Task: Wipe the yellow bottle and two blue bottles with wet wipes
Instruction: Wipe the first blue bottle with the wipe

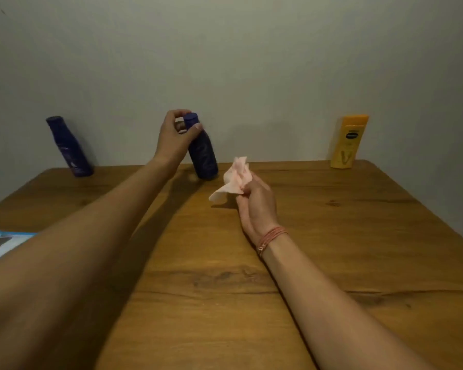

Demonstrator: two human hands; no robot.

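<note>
A person's left hand (175, 134) is gripping the cap of the middle blue bottle (203, 150) on the wooden surface (318, 236); the right hand (254, 204) is clutching one crumpled wet wipe (234, 178) nearby. Wiping looks underway. Standing by: one other blue bottle (69, 146), one yellow bottle (348, 141).

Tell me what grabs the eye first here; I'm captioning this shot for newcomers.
The left hand grips the neck of the middle dark blue plastic bottle at the far edge of the wooden table, while the right hand holds a crumpled pale pink wet wipe beside it. A yellow lotion bottle stands far right.
</note>
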